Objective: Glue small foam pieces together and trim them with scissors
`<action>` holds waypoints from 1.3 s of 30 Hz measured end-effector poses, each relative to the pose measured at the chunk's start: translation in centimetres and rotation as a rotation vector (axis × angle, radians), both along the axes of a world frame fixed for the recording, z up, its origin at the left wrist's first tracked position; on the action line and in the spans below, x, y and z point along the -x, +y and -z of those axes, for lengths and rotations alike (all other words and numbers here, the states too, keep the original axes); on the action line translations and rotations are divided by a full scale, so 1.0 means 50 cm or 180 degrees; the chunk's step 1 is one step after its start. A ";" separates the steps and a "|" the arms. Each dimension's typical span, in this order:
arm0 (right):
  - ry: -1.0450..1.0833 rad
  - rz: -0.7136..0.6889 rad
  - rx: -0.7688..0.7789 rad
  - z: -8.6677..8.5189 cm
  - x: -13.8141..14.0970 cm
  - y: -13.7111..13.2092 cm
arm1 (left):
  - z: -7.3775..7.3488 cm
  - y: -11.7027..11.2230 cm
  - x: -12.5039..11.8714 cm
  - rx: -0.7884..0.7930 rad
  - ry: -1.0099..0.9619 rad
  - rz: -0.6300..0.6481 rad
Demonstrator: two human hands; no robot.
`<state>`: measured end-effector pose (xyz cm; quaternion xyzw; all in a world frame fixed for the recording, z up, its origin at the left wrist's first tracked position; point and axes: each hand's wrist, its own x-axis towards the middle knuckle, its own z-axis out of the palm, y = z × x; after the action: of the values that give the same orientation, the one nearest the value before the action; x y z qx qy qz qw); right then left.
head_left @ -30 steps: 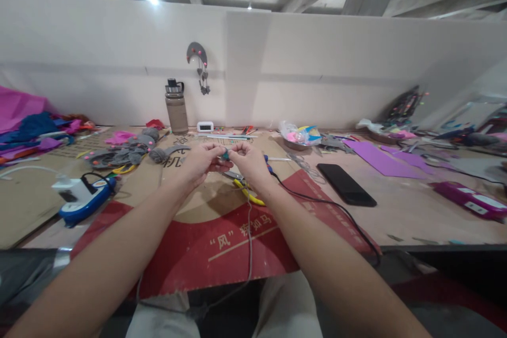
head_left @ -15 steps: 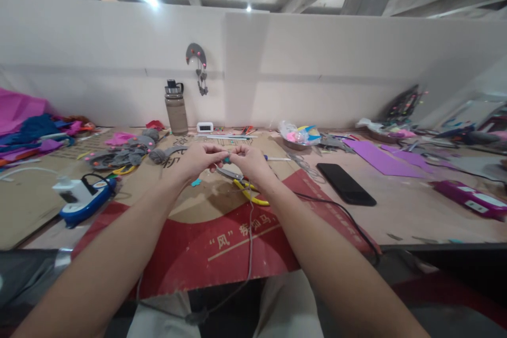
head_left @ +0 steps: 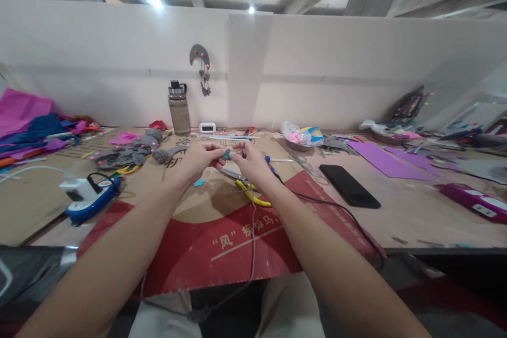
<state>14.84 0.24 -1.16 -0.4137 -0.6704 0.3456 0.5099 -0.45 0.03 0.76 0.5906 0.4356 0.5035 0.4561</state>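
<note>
Teal piece (head_left: pixel 227 154), small and blurred, is centred in the head view above the cardboard (head_left: pixel 186 253); left hand (head_left: pixel 204 158) and right hand (head_left: pixel 249 161) both pinch it, fingertips together. From it, a yellow-handled tool (head_left: pixel 259 202) lies at five o'clock.

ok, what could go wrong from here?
1. The small teal piece sits at the fingertips of the left hand and right hand; it could slip and drop.
2. The scissors lie just below the hands, so a lowered hand might bump them.
3. The grey cord runs past the scissors' yellow handles and over the front edge of the cardboard; it may snag if tugged.
</note>
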 end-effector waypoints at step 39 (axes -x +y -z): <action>-0.1742 0.0388 0.0244 -0.003 -0.072 0.031 | -0.041 0.032 0.095 -0.0390 -0.1413 -0.1343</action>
<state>18.46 1.78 -1.04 -0.5501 -0.7435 0.2149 0.3137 -5.20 1.62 2.79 0.3892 0.4072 0.7289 0.3891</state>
